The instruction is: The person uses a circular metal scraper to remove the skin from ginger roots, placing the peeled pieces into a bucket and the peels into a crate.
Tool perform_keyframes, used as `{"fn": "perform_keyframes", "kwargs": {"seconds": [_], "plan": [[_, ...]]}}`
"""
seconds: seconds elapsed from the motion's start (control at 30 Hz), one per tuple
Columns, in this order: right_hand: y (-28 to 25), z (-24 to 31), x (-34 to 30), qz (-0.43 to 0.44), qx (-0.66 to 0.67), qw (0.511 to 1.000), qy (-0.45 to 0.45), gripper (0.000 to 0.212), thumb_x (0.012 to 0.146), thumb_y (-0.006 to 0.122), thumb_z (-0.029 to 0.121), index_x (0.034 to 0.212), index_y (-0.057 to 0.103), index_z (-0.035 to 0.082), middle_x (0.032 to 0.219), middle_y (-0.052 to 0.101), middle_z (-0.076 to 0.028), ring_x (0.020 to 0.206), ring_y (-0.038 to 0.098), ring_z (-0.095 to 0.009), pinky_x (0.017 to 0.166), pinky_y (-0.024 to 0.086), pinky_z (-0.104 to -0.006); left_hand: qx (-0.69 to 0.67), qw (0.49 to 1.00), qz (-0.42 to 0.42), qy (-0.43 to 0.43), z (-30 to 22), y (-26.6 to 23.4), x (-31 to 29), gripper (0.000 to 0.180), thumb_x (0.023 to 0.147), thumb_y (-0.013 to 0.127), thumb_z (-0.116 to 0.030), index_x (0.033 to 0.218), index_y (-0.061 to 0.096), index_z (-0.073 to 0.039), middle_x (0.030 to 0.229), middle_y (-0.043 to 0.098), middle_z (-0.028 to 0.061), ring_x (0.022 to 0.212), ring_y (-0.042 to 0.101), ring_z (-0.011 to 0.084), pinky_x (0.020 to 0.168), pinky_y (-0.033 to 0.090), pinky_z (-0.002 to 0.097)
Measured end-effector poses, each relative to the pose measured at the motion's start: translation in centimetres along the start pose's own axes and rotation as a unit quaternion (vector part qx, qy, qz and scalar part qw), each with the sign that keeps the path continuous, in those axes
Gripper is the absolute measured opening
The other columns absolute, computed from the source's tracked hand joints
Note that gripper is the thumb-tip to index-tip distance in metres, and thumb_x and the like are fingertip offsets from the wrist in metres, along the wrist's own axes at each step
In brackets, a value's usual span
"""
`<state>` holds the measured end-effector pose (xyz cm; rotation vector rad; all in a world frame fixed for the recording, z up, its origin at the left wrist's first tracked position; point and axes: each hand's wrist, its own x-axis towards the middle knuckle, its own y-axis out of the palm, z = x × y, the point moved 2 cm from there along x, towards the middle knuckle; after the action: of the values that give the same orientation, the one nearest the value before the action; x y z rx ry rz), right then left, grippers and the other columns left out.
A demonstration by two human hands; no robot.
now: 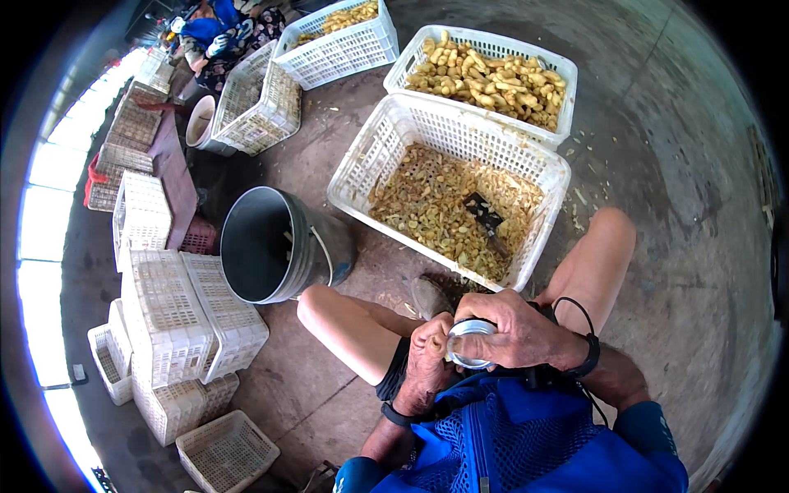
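Close to my lap, my right hand (519,330) is wrapped round a round metal can (472,331) with a shiny silver rim, its thumb lying across the can's round end. My left hand (429,355) is closed right beside it, fingers curled against the can's left edge. A small yellowish bit shows near the left fingertips, but what that hand grips is mostly hidden. Just beyond my hands stands a white plastic crate (353,191) with yellow-brown peelings and scraps (436,193) over its bottom. A dark flat object (483,212) lies on the scraps.
Behind that crate, touching it, is another white crate (570,90) full of ginger (493,82). A grey bucket (330,246) stands by my left knee. Stacked white crates (168,316) fill the left side. At the far left sits another person (215,33) near more crates (337,62).
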<state>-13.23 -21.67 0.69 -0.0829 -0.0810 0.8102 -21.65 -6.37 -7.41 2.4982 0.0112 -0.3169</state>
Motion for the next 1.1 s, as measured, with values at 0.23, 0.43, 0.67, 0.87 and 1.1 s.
{"fn": "perform_keyframes", "kwargs": {"seconds": [0.23, 0.43, 0.67, 0.87, 1.1], "plan": [[-2.7, 0.3, 0.0, -0.044, -0.051, 0.996, 0.060, 0.026, 0.088, 0.076, 0.023, 0.090, 0.064, 0.000, 0.077, 0.064, -0.014, 0.070, 0.066, -0.021, 0.063, 0.050, -0.0354, -0.044, 0.995, 0.071, 0.049, -1.9, 0.9, 0.0, 0.053, 0.093, 0.066, -0.053, 0.080, 0.051, -0.005, 0.071, 0.045, 0.0029, 0.051, 0.040, 0.0101, 0.044, 0.037, 0.0254], [-1.5, -0.9, -0.5, -0.069, -0.005, 0.998, 0.010, 0.029, 0.092, 0.073, 0.027, 0.093, 0.063, 0.000, 0.078, 0.063, -0.011, 0.072, 0.062, -0.016, 0.064, 0.050, -0.0332, -0.138, 0.990, 0.004, -0.020, -2.0, 0.7, 0.1, 0.044, 0.101, 0.056, -0.046, 0.102, 0.057, -0.001, 0.070, 0.044, 0.0019, 0.051, 0.038, 0.0109, 0.046, 0.037, 0.0267], [-1.0, -0.6, -0.7, -0.054, 0.095, 0.992, 0.061, 0.030, 0.096, 0.070, 0.029, 0.093, 0.063, 0.000, 0.079, 0.067, -0.008, 0.072, 0.064, -0.013, 0.061, 0.050, -0.0304, -0.165, 0.985, 0.046, -0.027, -1.7, 0.2, 0.3, 0.030, 0.099, 0.060, -0.027, 0.114, 0.056, -0.001, 0.098, 0.064, 0.0145, 0.073, 0.063, 0.0229, 0.064, 0.054, 0.0360], [-1.1, -1.3, -0.5, -0.049, -0.010, 0.998, -0.029, 0.031, 0.094, 0.072, 0.030, 0.095, 0.063, 0.000, 0.077, 0.066, -0.012, 0.070, 0.066, -0.019, 0.061, 0.050, -0.0343, -0.123, 0.991, 0.032, -0.042, -2.2, 0.9, 0.3, 0.026, 0.096, 0.061, -0.020, 0.112, 0.056, 0.000, 0.100, 0.065, 0.0149, 0.078, 0.067, 0.0258, 0.070, 0.058, 0.0394], [-2.3, 0.1, -0.5, -0.079, -0.076, 0.993, -0.037, 0.031, 0.092, 0.074, 0.030, 0.093, 0.065, 0.001, 0.076, 0.064, -0.013, 0.067, 0.065, -0.020, 0.059, 0.050, -0.0338, -0.160, 0.984, 0.068, -0.044, -1.9, 0.9, 0.5, 0.026, 0.096, 0.061, -0.019, 0.113, 0.055, 0.000, 0.088, 0.065, 0.0157, 0.072, 0.064, 0.0249, 0.065, 0.054, 0.0377]]}}
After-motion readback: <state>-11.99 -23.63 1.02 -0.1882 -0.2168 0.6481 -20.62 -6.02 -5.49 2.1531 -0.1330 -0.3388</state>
